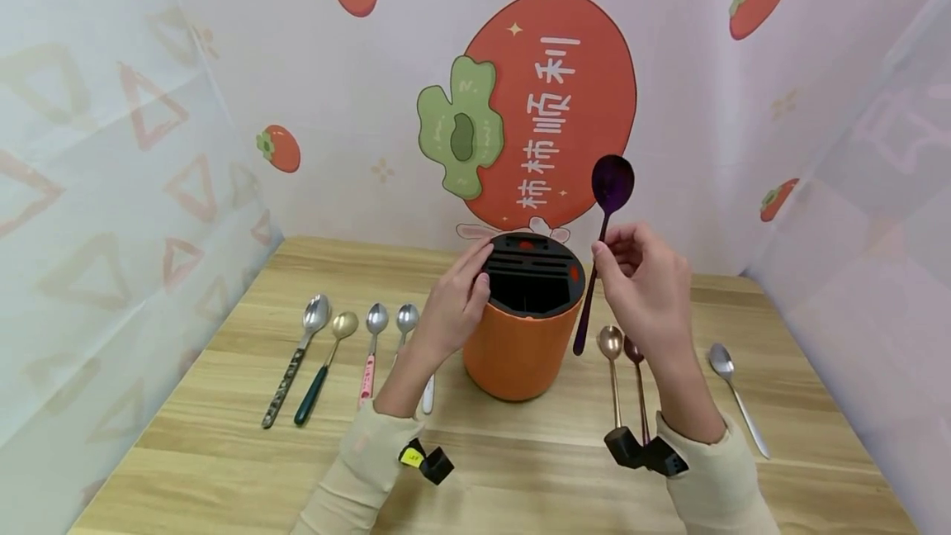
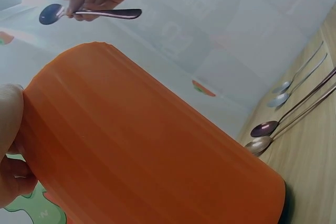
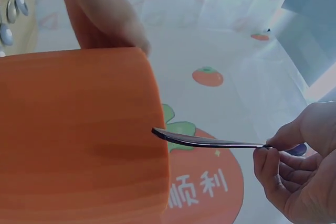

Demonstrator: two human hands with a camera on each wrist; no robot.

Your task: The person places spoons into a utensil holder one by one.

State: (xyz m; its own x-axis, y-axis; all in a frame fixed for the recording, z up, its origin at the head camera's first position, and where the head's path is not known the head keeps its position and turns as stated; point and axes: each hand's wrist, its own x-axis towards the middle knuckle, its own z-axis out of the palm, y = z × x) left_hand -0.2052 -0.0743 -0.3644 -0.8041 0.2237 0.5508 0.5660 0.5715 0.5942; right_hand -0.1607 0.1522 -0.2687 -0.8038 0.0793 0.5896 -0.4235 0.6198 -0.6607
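Note:
My right hand (image 1: 648, 291) pinches a dark purple spoon (image 1: 612, 186) by its handle, between thumb and fingers. The spoon is upright, bowl up, beside the upper right of an orange utensil holder (image 1: 520, 357), its handle end below rim level. My left hand (image 1: 455, 304) rests on the left side of the holder's black divided top (image 1: 513, 258), fingers fairly straight along the rim. In the right wrist view, the handle (image 3: 210, 142) points toward the holder. The left wrist view shows the holder's ribbed side filling much of the frame.
Left of the holder lie a patterned-handle spoon (image 1: 286, 382), a green-handled spoon (image 1: 312, 395), a pink-handled spoon (image 1: 367, 378) and a partly hidden white-handled spoon (image 1: 428, 395). Right lie a gold spoon (image 1: 611, 343), a dark red spoon (image 1: 641, 395) and silver spoons (image 1: 743, 411). A printed curtain (image 1: 683, 89) stands behind.

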